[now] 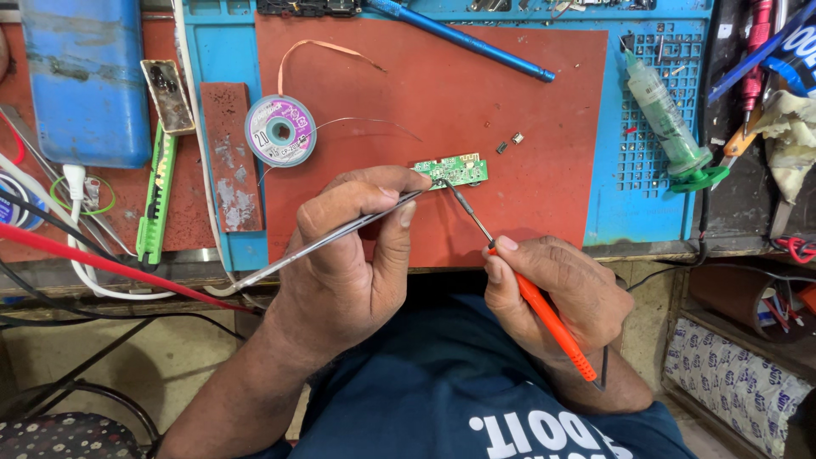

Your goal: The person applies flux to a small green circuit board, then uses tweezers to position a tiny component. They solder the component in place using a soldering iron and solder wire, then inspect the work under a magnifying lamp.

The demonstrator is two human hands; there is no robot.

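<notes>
Here we are working over a small green circuit board (452, 170) lying on the red mat (527, 102), just beyond our fingertips. Our left hand (340, 263) is pinching steel tweezers (340, 234) between thumb and fingers, their tips meeting the board's left end. Our right hand (557, 293) is gripping an orange-handled soldering iron (544, 314), fingers curled shut around it, its thin metal tip touching the board's lower edge. A spool of solder wick (280, 130) is sitting well to the left, and a glue syringe (667, 115) is lying off to the right.
</notes>
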